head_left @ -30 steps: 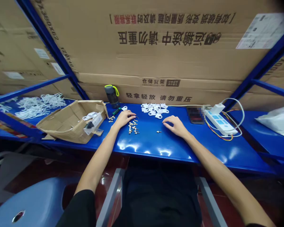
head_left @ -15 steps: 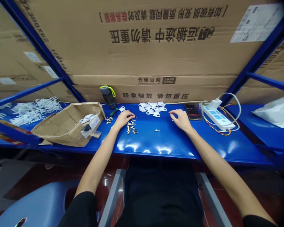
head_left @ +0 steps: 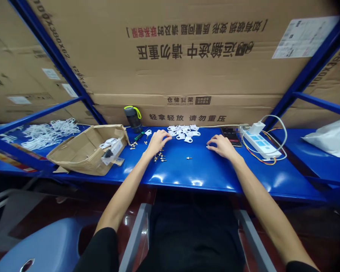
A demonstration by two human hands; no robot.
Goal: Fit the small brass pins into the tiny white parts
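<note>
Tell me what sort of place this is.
Probably a storeroom or small workshop used for hand assembly: blue steel shelving holds large cardboard cartons, and loose white plastic parts and small metal fittings lie sorted out on the shelf.

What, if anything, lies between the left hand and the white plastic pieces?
Nothing visible: the left hand is at the edge of the white pieces; the small metal pins lie nearer the person, outside that path.
</note>
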